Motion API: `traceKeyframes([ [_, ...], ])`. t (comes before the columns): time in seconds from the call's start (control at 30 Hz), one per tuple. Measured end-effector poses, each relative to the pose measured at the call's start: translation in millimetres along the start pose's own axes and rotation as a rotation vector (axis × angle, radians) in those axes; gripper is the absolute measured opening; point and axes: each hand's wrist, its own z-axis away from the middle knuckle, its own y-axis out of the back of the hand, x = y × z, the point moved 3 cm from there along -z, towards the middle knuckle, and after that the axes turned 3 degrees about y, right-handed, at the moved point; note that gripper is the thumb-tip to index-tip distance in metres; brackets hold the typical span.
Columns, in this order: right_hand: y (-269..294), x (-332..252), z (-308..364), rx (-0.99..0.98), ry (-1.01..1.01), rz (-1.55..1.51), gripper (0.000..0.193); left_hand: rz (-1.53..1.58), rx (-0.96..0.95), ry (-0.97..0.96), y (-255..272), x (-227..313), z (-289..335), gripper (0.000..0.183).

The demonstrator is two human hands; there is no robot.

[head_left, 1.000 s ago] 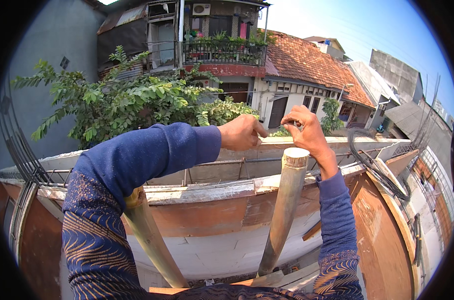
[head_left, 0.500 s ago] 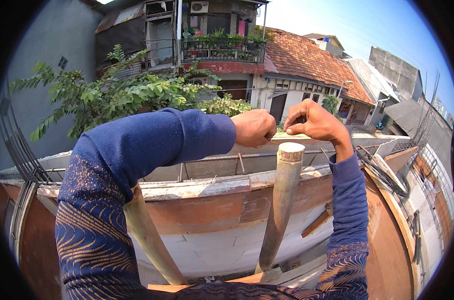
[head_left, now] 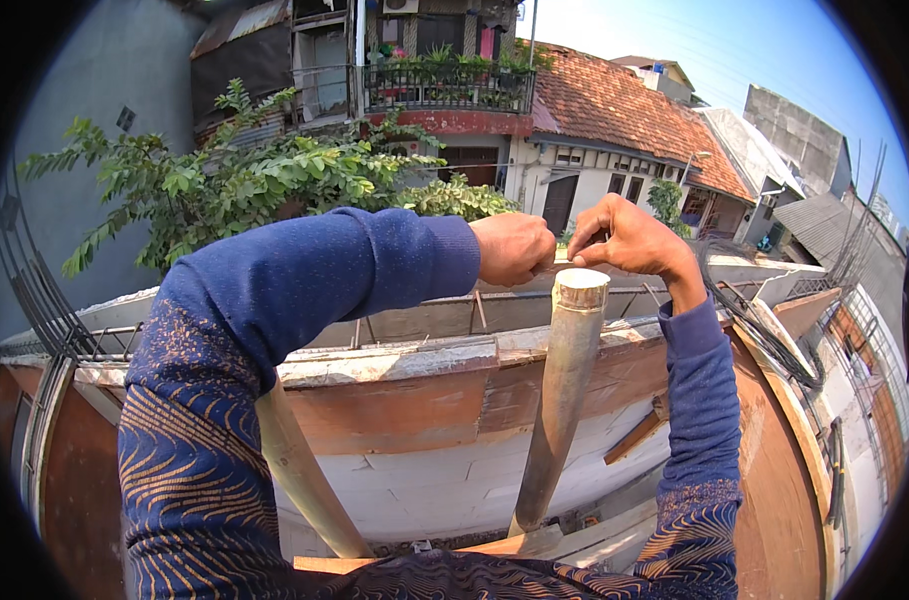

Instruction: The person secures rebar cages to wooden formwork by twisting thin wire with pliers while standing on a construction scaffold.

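Observation:
Both my arms, in blue patterned sleeves, reach forward with the hands close together just above a bamboo pole [head_left: 564,400]. My left hand [head_left: 514,248] is closed in a fist to the left of the pole's cut top, knuckles towards the right. On the other side, my right hand [head_left: 629,243] pinches thumb and forefinger together just over the top's right edge. Whatever the fingers hold is too fine to make out. A second bamboo pole [head_left: 312,475] leans below my left forearm, its upper end hidden by the sleeve.
Beyond the poles runs a brown formwork board [head_left: 394,410] topped by a rough ledge, with rebar [head_left: 477,312] behind it. Coiled black cable [head_left: 789,365] lies at the right. Wooden planks [head_left: 599,545] are below. A leafy tree [head_left: 274,170] and houses stand farther off.
The view has tipped slightly, so the pole top and ledge sit a little higher in the picture. My hands keep nearly the same closed poses, with the right fingertips now nearer the pole top.

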Motion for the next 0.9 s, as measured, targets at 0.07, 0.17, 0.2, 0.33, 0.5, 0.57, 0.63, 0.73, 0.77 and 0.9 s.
traceKeyframes([
  [0.07, 2, -4, 1, -0.001, -0.011, 0.0, 0.016, -0.024, 0.02, -0.012, 4, 1, 1, 0.01],
  [0.17, -2, -3, 1, 0.005, -0.011, 0.006, 0.015, -0.043, 0.016, -0.01, 5, 2, 4, 0.01],
  [0.2, -1, -3, 2, 0.013, -0.009, 0.014, 0.014, -0.05, 0.012, -0.011, 4, 1, 3, 0.01],
  [0.33, -3, -6, 6, 0.024, -0.001, -0.033, 0.014, -0.056, 0.043, 0.031, 2, 6, 4, 0.01],
  [0.5, -1, -10, 6, 0.05, -0.008, 0.005, 0.014, -0.05, 0.036, 0.025, 7, 3, 7, 0.011],
  [0.57, -2, -9, 5, 0.041, -0.012, 0.017, 0.014, -0.051, 0.032, 0.026, 6, 3, 6, 0.012],
  [0.63, -5, -4, 3, 0.03, -0.006, 0.008, 0.014, -0.051, 0.021, 0.031, 1, 1, 5, 0.012],
  [0.73, -13, 10, 5, 0.019, -0.009, -0.015, 0.015, -0.032, -0.001, 0.049, -6, 3, 3, 0.013],
  [0.77, -15, 14, 7, 0.019, -0.027, -0.01, 0.015, -0.013, -0.004, 0.06, -7, 3, 2, 0.013],
  [0.9, -31, 17, 16, 0.136, -0.059, 0.18, 0.015, -0.023, -0.052, 0.04, 5, -15, -3, 0.014],
])
